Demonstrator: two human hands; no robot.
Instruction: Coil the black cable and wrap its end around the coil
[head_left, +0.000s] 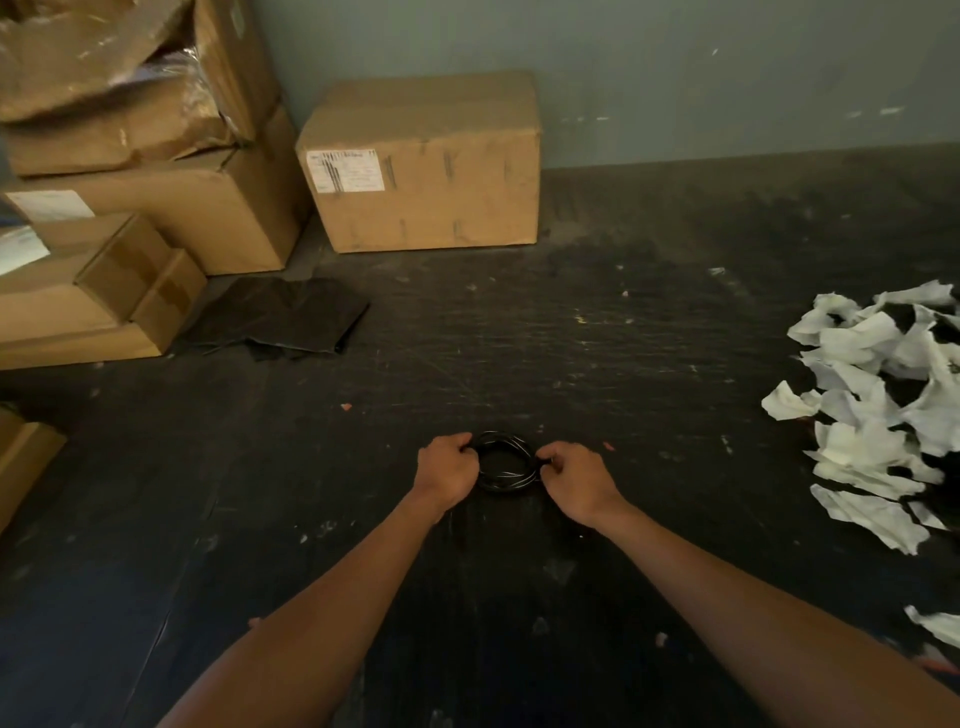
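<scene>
Black cable (505, 462) coiled in small ring on dark floor (519, 338), between both hands. Left hand (448, 468) fingers closed on left side, right hand (571, 475) pinching right side. Cardboard box (423, 161) beyond, by wall.

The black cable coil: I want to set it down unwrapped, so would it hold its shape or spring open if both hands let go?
The black cable coil probably loosens: both the left hand and right hand pinch its sides. Its thin loops look light and floppy.
</scene>
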